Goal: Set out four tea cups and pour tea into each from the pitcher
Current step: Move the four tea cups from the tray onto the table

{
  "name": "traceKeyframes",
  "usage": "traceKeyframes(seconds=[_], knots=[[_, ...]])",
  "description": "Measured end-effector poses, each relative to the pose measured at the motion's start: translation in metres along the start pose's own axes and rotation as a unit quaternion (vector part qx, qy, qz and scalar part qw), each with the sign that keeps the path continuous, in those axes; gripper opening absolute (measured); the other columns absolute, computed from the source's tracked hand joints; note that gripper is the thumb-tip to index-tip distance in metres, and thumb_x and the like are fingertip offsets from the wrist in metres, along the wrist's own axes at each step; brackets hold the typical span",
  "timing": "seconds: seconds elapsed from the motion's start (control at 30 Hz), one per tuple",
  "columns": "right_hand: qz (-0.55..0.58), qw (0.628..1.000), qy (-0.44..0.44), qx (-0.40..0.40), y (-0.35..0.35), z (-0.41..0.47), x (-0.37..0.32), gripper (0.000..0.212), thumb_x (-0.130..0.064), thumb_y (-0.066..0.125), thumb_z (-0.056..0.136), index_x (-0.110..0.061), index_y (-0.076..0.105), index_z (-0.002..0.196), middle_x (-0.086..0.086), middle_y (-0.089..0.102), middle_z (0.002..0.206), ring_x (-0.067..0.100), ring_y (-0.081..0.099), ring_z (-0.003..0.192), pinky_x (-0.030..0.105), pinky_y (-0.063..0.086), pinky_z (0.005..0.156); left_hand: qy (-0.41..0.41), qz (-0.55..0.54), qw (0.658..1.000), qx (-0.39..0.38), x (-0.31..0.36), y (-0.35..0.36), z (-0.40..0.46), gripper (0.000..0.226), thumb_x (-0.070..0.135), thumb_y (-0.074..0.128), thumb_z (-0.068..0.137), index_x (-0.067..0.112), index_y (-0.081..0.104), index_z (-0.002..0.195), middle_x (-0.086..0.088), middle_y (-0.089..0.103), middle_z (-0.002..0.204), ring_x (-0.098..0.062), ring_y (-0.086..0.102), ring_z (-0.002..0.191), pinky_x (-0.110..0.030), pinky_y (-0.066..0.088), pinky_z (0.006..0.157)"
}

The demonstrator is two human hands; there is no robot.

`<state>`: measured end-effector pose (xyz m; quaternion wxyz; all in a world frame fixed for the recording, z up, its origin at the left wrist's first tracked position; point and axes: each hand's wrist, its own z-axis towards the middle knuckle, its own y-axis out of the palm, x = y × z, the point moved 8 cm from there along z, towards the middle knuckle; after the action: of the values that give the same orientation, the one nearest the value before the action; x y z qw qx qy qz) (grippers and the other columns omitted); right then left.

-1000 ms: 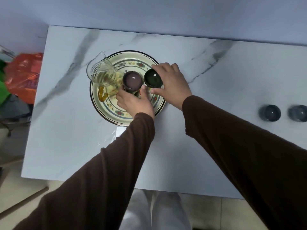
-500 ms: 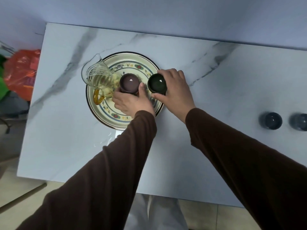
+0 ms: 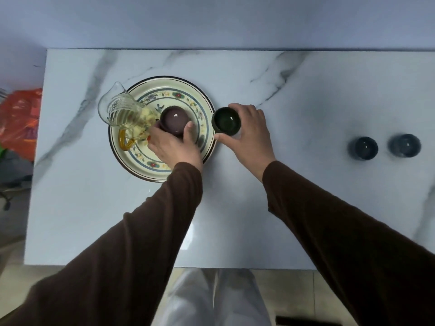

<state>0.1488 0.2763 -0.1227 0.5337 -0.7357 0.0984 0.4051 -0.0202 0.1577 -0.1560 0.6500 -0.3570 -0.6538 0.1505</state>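
A flowered round plate (image 3: 164, 90) lies left of centre on the marble table (image 3: 235, 208). On its left edge stands a glass pitcher (image 3: 120, 111) with pale tea and an amber handle. My left hand (image 3: 174, 144) grips a purple cup (image 3: 174, 120) over the plate's middle. Just past the plate's right rim, my right hand (image 3: 249, 135) holds a dark green cup (image 3: 226, 123). Two dark blue-grey cups (image 3: 363, 148) (image 3: 404, 145) stand side by side at the far right of the table.
An orange plastic bag (image 3: 21, 121) lies off the table's left edge. A pale wall (image 3: 211, 20) runs behind the table. My legs in light trousers (image 3: 211, 300) show below the front edge.
My right hand has carried the green cup rightward off the plate to just beyond its rim. My left hand still holds the purple cup over the plate.
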Motion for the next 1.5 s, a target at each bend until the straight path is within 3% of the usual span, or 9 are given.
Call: traceKeyframes(seconds=[0.13, 0.3, 0.57, 0.93, 1.13, 1.5], knots=[[0.012, 0.998, 0.047, 0.039, -0.022, -0.030, 0.017, 0.065, -0.045, 0.077, 0.075, -0.019, 0.052, 0.130, 0.001, 0.054, 0.124, 0.020, 0.043, 0.115, 0.030, 0.041, 0.095, 0.104, -0.033, 0.990, -0.087, 0.015, -0.004, -0.028, 0.067, 0.038, 0.072, 0.077, 0.013, 0.043, 0.131, -0.005, 0.048, 0.125, -0.030, 0.043, 0.122, -0.037, 0.039, 0.106], [0.016, 0.993, 0.090, 0.079, -0.062, -0.080, 0.047, 0.066, -0.046, 0.077, 0.076, -0.021, 0.050, 0.131, 0.000, 0.053, 0.126, 0.018, 0.043, 0.116, 0.030, 0.043, 0.095, 0.178, -0.042, 0.966, -0.183, 0.034, 0.000, -0.091, 0.065, 0.034, 0.072, 0.080, 0.014, 0.042, 0.134, -0.010, 0.047, 0.129, -0.023, 0.041, 0.122, -0.024, 0.035, 0.105], [0.018, 0.986, 0.127, 0.102, -0.141, -0.172, 0.133, 0.067, -0.044, 0.078, 0.076, -0.019, 0.051, 0.132, 0.001, 0.054, 0.127, 0.019, 0.045, 0.117, 0.034, 0.043, 0.098, 0.216, -0.013, 0.933, -0.288, 0.040, 0.035, -0.227, 0.065, 0.039, 0.070, 0.079, 0.022, 0.041, 0.134, -0.003, 0.047, 0.127, -0.014, 0.038, 0.121, -0.028, 0.037, 0.105], [-0.005, 0.979, 0.177, 0.103, -0.224, -0.242, 0.235, 0.066, -0.044, 0.078, 0.075, -0.019, 0.052, 0.130, 0.003, 0.054, 0.127, 0.021, 0.047, 0.117, 0.039, 0.043, 0.099, 0.224, 0.004, 0.905, -0.361, 0.047, 0.086, -0.353, 0.060, 0.039, 0.071, 0.078, 0.028, 0.042, 0.130, -0.002, 0.046, 0.125, -0.005, 0.039, 0.107, -0.026, 0.038, 0.101], [-0.019, 0.975, 0.191, 0.112, -0.245, -0.246, 0.260, 0.068, -0.045, 0.078, 0.076, -0.021, 0.050, 0.133, 0.001, 0.052, 0.130, 0.019, 0.045, 0.121, 0.039, 0.044, 0.100, 0.248, -0.001, 0.885, -0.394, 0.063, 0.112, -0.379, 0.061, 0.036, 0.071, 0.078, 0.026, 0.043, 0.131, 0.001, 0.046, 0.121, -0.015, 0.041, 0.119, -0.031, 0.039, 0.104], [-0.024, 0.985, 0.154, 0.076, -0.267, -0.215, 0.326, 0.068, -0.043, 0.079, 0.073, -0.016, 0.053, 0.129, 0.006, 0.054, 0.126, 0.026, 0.047, 0.118, 0.040, 0.042, 0.100, 0.237, 0.049, 0.900, -0.363, 0.065, 0.160, -0.412, 0.064, 0.034, 0.073, 0.079, 0.025, 0.043, 0.134, -0.004, 0.050, 0.125, -0.016, 0.039, 0.122, -0.028, 0.036, 0.104]])
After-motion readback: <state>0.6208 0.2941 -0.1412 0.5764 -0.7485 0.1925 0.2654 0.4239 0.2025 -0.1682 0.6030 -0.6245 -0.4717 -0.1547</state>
